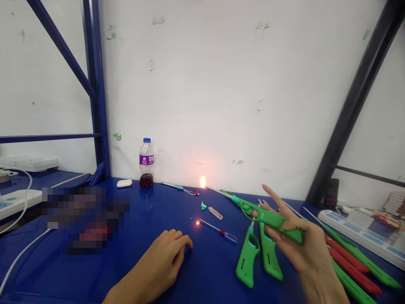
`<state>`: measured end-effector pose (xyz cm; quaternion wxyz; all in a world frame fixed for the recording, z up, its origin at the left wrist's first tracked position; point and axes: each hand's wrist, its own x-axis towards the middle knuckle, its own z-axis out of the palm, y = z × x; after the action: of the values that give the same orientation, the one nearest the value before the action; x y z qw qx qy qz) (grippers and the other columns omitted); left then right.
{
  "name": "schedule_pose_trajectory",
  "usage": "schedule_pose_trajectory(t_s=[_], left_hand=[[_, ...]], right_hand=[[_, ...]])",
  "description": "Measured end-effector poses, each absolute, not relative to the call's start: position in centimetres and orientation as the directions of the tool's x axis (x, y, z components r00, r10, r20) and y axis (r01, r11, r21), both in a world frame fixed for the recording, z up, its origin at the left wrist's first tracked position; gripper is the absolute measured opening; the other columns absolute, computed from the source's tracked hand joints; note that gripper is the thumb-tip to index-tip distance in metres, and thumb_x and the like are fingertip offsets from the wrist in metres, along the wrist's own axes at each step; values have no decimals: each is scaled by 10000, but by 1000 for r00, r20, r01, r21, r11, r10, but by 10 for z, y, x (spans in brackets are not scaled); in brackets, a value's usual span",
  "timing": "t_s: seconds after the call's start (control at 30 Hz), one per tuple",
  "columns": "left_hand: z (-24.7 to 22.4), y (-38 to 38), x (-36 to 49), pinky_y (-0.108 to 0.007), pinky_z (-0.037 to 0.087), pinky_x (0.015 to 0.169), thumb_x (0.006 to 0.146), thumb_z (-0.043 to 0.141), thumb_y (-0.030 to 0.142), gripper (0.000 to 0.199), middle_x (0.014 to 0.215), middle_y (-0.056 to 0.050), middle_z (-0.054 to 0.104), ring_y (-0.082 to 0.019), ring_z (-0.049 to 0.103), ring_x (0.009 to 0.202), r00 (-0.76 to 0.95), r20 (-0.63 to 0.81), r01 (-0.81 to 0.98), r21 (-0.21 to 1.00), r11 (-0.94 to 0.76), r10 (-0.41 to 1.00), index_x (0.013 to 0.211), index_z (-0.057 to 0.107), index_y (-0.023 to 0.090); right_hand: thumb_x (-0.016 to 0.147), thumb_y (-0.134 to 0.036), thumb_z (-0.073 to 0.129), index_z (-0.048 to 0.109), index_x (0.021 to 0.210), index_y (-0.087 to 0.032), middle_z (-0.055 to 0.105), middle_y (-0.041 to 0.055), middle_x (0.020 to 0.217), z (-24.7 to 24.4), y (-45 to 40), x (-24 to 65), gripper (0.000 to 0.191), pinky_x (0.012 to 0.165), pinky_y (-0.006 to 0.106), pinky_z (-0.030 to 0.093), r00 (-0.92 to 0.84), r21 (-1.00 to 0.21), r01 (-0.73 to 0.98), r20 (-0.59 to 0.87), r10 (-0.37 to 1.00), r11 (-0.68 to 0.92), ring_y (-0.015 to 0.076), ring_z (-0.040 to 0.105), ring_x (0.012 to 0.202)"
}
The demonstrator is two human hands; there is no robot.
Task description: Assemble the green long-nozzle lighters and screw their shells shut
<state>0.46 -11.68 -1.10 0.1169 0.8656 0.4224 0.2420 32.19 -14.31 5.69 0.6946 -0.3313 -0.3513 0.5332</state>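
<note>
Your left hand (167, 257) rests palm down near the front of the blue tabletop (142, 228), empty, its fingers loosely bent. Your right hand (300, 245) grips a green utility lighter (268, 217) above the surface, index finger raised off the body. Its handle is smooth green plastic with a teal collar, and its thin metal barrel points left and away from you, with a bright yellow-orange flame (203, 181) at the tip.

Just below your right hand lie two green slotted lighters (248, 259); to its right, more green lighters (363, 257) and red lighters (351, 257) lie in a slanting row beside a white power strip (363, 234). Between your hands and farther off, you have a clear-handled screwdriver (232, 237) with a red collar, a small teal clip (203, 205), a clear flat piece (215, 213) and a metal barrel with wires (177, 185).

Beyond your left hand, a white case (124, 183) sits near a blue-capped bottle (146, 162) of dark red liquid; its purple label carries white Chinese lettering too small for you to read surely. Behind everything stands a scuffed white wall (205, 84), with a blue metal frame (98, 84) on your left and a dark slanted post (351, 93) on your right.
</note>
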Motion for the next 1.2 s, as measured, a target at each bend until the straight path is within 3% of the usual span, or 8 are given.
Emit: schedule_pose_trajectory(t_s=[0.3, 0.5, 0.63, 0.77, 0.93, 1.07, 1.2], left_hand=[[-10, -119, 4, -402, 484, 961, 1082, 346, 208, 331, 1049, -18, 704, -225, 649, 991, 532, 296, 682, 406, -608, 793, 1083, 671, 273], [-10, -116, 5, -409, 536, 939, 1076, 353, 215, 325, 1035, -30, 675, -222, 654, 968, 520, 329, 675, 407, -616, 788, 1066, 674, 272], [-21, -113, 3, -486, 548, 1033, 1043, 460, 249, 287, 1339, -88, 614, -292, 600, 1236, 480, 430, 693, 348, -631, 764, 1236, 669, 288], [-31, -119, 6, -667, 385, 1175, 1064, 495, 435, 453, 1655, -70, 388, -393, 308, 1540, 397, 475, 765, 302, -569, 785, 1513, 512, 375], [-26, -125, 5, -699, 286, 1203, 1056, 424, 616, 682, 1767, -59, 89, -418, 83, 1600, 376, 416, 811, 285, -512, 828, 1657, 185, 401], [-20, -120, -3, -733, 267, 1185, 1043, 452, 625, 795, 1756, -108, -17, -464, 8, 1582, 469, 333, 784, 269, -559, 818, 1672, 50, 352], [-21, -118, -8, -728, 268, 1187, 1042, 475, 610, 805, 1748, -115, -16, -465, 21, 1577, 489, 308, 778, 269, -568, 816, 1670, 48, 344]], right_hand=[[531, -93, 632, 652, 1420, -257, 677, 85, 992, 54, -141, 323, 904, 452, 220, 476, 191, -838, -501, 138, 972, 217, 268, 667, 931], [523, -94, 652, 661, 1412, -230, 683, 84, 968, 55, -141, 324, 899, 458, 229, 479, 176, -838, -504, 134, 975, 206, 245, 646, 865], [540, -84, 655, 673, 1393, -246, 684, 73, 977, 55, -142, 324, 869, 461, 232, 477, 161, -851, -483, 143, 976, 205, 257, 666, 876], [562, -76, 663, 647, 1421, -270, 700, 83, 1070, 55, -140, 325, 881, 490, 250, 502, 139, -866, -465, 136, 981, 186, 274, 687, 920], [568, -77, 678, 693, 1368, -259, 712, 96, 1108, 53, -140, 326, 821, 488, 251, 499, 146, -869, -456, 142, 979, 194, 372, 657, 1166], [564, -80, 677, 746, 1288, -258, 729, 95, 1105, 53, -141, 325, 749, 485, 261, 497, 161, -872, -448, 142, 977, 200, 391, 640, 1186], [565, -80, 670, 762, 1245, -250, 731, 93, 1111, 54, -142, 323, 707, 479, 254, 485, 161, -874, -442, 144, 976, 202, 376, 643, 1155]])
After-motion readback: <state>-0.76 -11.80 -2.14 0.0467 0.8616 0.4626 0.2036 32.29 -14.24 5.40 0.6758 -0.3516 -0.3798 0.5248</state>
